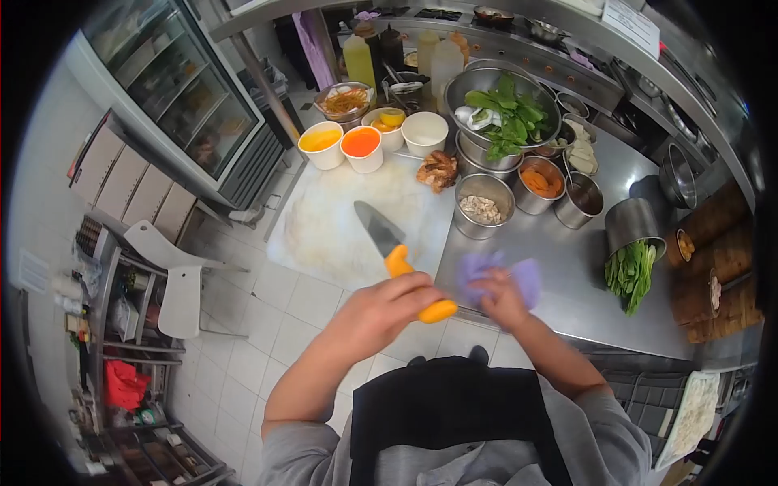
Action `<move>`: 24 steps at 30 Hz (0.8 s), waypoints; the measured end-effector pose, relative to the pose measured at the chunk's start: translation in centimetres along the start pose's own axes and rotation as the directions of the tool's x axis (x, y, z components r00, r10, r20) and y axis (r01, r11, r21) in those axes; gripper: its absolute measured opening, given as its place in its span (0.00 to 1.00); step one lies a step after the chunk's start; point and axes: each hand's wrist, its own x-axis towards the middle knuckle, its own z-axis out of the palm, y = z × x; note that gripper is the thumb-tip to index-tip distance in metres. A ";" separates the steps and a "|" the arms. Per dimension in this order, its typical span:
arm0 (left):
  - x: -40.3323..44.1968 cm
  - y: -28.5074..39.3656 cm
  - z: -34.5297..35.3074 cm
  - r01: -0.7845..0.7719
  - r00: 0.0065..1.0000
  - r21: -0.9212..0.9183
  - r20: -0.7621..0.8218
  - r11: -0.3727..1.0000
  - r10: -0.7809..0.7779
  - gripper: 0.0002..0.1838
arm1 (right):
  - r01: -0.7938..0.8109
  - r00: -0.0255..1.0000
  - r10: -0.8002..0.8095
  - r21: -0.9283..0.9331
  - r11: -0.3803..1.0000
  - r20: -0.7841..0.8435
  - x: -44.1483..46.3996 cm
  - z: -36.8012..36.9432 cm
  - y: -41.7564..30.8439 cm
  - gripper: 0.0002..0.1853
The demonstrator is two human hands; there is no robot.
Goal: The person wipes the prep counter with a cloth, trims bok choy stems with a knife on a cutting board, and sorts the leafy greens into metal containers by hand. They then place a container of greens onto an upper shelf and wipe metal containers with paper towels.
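My left hand is wrapped round the yellow handle of a knife, whose blade points up and left over the white cutting board. To the right, my right hand holds a purple cloth at the front edge of the steel counter; its fingers are slightly blurred. A piece of browned food lies at the board's back right corner. Just beyond the cloth stands a steel pot of chopped pale pieces.
Paper tubs line the board's back edge, with squeeze bottles behind. A steel bowl of green leaves and several metal containers stand at the back right. A tipped pot with greens lies at right. A chair is at left.
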 end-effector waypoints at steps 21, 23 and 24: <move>4.5 -9.1 10.6 0.192 0.913 0.482 0.230 0.855 -0.336 0.24 | 0.018 0.972 -0.083 0.284 0.959 0.220 -5.3 -11.9 -3.3 0.23; 4.9 -9.1 11.0 0.272 0.883 0.487 0.216 0.830 -0.416 0.24 | -0.041 0.998 0.041 0.008 0.999 -0.038 -7.1 -14.0 -0.8 0.24; 5.1 -8.7 11.1 0.370 0.840 0.486 0.189 0.792 -0.508 0.25 | -0.048 0.997 0.048 0.007 0.999 -0.053 -7.7 -13.8 1.0 0.24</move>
